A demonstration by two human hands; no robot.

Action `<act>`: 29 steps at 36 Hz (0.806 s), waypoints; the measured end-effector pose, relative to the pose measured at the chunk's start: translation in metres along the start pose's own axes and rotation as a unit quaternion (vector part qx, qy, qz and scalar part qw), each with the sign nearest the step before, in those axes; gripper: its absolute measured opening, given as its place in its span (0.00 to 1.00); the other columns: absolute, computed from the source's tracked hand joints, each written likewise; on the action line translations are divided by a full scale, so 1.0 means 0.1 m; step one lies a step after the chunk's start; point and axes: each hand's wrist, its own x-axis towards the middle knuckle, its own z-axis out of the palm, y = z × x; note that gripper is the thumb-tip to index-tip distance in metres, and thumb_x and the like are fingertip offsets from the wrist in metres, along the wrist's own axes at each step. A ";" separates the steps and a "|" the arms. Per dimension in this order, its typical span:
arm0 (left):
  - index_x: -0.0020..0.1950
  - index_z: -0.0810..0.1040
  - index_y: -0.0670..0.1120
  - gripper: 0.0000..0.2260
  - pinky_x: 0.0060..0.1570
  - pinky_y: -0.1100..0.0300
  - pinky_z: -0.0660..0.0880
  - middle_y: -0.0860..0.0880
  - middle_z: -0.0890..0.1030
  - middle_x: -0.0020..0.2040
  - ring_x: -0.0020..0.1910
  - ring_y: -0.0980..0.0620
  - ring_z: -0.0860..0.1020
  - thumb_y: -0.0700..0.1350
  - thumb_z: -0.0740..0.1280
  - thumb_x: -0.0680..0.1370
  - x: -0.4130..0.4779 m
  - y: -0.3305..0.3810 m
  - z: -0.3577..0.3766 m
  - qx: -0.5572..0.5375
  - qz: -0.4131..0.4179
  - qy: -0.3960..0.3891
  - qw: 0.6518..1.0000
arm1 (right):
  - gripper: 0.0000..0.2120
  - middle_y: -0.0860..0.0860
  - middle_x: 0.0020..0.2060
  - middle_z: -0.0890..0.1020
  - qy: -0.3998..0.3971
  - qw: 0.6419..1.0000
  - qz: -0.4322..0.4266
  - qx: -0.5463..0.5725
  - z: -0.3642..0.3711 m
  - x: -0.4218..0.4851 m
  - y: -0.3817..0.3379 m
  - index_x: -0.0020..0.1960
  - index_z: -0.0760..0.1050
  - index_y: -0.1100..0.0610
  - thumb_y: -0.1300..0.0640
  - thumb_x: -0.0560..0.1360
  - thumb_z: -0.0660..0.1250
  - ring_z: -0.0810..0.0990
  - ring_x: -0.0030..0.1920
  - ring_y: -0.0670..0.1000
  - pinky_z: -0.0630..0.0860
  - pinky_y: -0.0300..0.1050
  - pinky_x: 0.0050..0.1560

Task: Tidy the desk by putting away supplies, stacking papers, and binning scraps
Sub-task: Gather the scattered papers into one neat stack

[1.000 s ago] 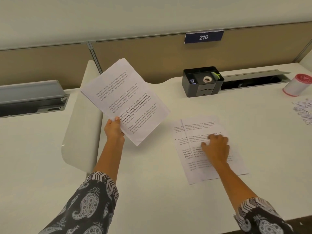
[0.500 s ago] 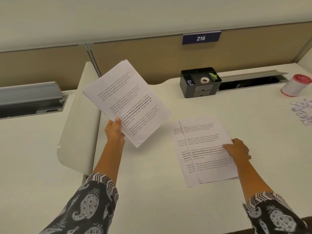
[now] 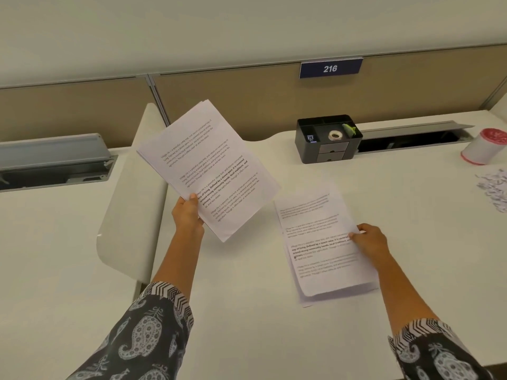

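My left hand (image 3: 188,212) grips a stack of printed papers (image 3: 208,165) by its lower left edge and holds it tilted above the white desk (image 3: 247,311). My right hand (image 3: 370,241) pinches the right edge of two overlapping printed sheets (image 3: 321,242), whose right side is lifted off the desk. A pile of paper scraps (image 3: 493,187) lies at the far right. A black desk organizer (image 3: 327,138) with a tape roll (image 3: 335,135) stands at the back.
A white cup with a red rim (image 3: 484,146) stands at the back right. An open grey cable tray (image 3: 411,135) runs along the back edge, another (image 3: 52,160) on the left desk. A rounded white divider (image 3: 129,201) separates the desks. Tan partitions rise behind.
My right hand slid from the middle of the two sheets to their right edge and took hold, lifting that side. My left hand keeps its stack raised, almost unmoved.
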 end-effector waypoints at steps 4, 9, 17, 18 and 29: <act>0.60 0.75 0.48 0.08 0.51 0.50 0.78 0.50 0.81 0.51 0.50 0.50 0.80 0.41 0.62 0.81 -0.03 0.00 0.00 0.003 -0.001 -0.001 1.000 | 0.17 0.60 0.56 0.78 0.046 0.994 0.004 -0.102 0.19 -0.02 0.08 0.63 0.72 0.59 0.56 0.75 0.66 0.73 0.58 0.61 0.72 0.50 0.51; 0.59 0.75 0.49 0.08 0.51 0.50 0.78 0.50 0.81 0.51 0.50 0.50 0.80 0.41 0.63 0.81 -0.06 0.00 -0.02 0.005 -0.001 -0.001 1.000 | 0.34 0.61 0.62 0.70 0.066 0.975 0.048 -0.209 0.27 -0.07 -0.03 0.65 0.67 0.60 0.41 0.69 0.73 0.64 0.65 0.62 0.69 0.58 0.59; 0.57 0.75 0.48 0.06 0.51 0.50 0.77 0.49 0.81 0.52 0.50 0.50 0.80 0.41 0.62 0.82 -0.11 -0.06 -0.05 0.013 0.004 -0.012 1.000 | 0.30 0.60 0.60 0.74 0.001 0.973 0.092 -0.212 0.28 0.01 -0.15 0.64 0.66 0.61 0.47 0.70 0.73 0.64 0.66 0.61 0.65 0.53 0.61; 0.58 0.75 0.48 0.07 0.51 0.50 0.77 0.49 0.81 0.53 0.50 0.49 0.80 0.41 0.62 0.82 -0.12 -0.06 -0.05 0.013 0.005 -0.014 1.000 | 0.28 0.60 0.59 0.75 -0.002 0.974 0.086 -0.212 0.29 0.02 -0.15 0.63 0.68 0.61 0.49 0.70 0.73 0.65 0.65 0.61 0.66 0.53 0.60; 0.53 0.76 0.48 0.06 0.50 0.51 0.77 0.51 0.81 0.48 0.46 0.51 0.80 0.40 0.62 0.82 -0.14 -0.03 0.01 0.035 -0.001 -0.004 0.999 | 0.06 0.58 0.44 0.80 0.055 0.995 -0.063 -0.056 0.11 0.00 -0.27 0.48 0.75 0.63 0.63 0.75 0.60 0.76 0.39 0.55 0.71 0.43 0.39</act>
